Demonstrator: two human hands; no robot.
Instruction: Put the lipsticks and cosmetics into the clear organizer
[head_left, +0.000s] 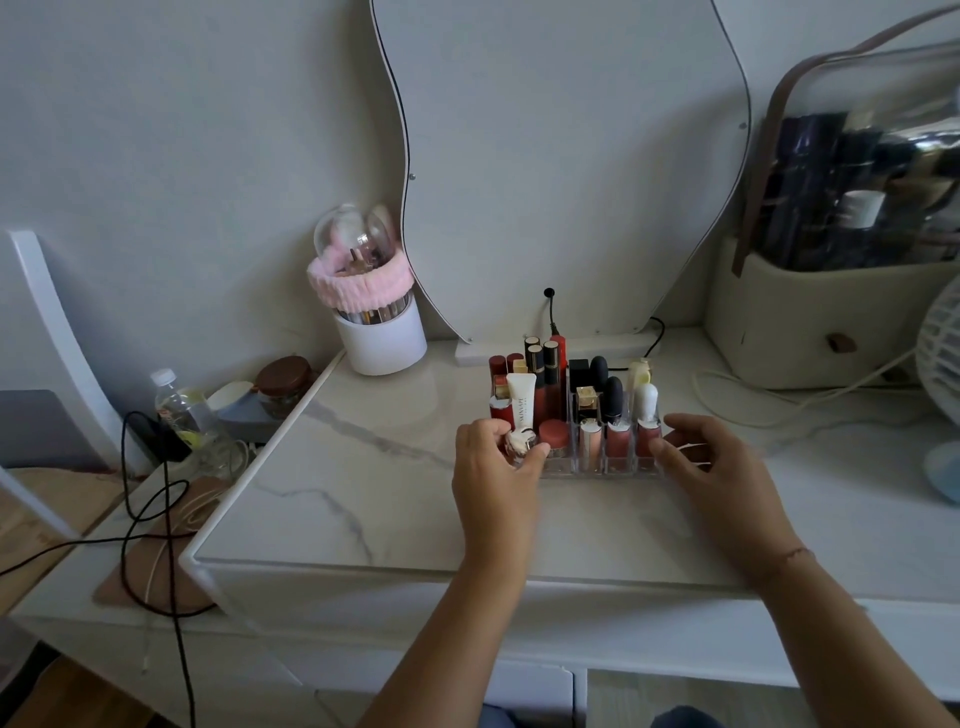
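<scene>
The clear organizer (592, 467) stands on the marble top in front of the mirror, filled with several lipsticks (551, 374), a white tube (521, 402), pink glosses (618, 441) and dark bottles (613, 397). My left hand (493, 467) is at its front left corner, fingers closed on a small round silver-and-white cosmetic (521, 442) held against that corner. My right hand (717, 467) rests at the organizer's right front corner, fingers spread and touching its side, holding nothing.
A white brush holder (382, 338) with a pink headband stands at the back left. The wavy mirror (561, 156) leans behind, with a black cable (550, 312). A beige storage case (810, 317) and a fan (940, 353) are at the right. Cables, a bottle (176, 402) and a jar (283, 384) lie left.
</scene>
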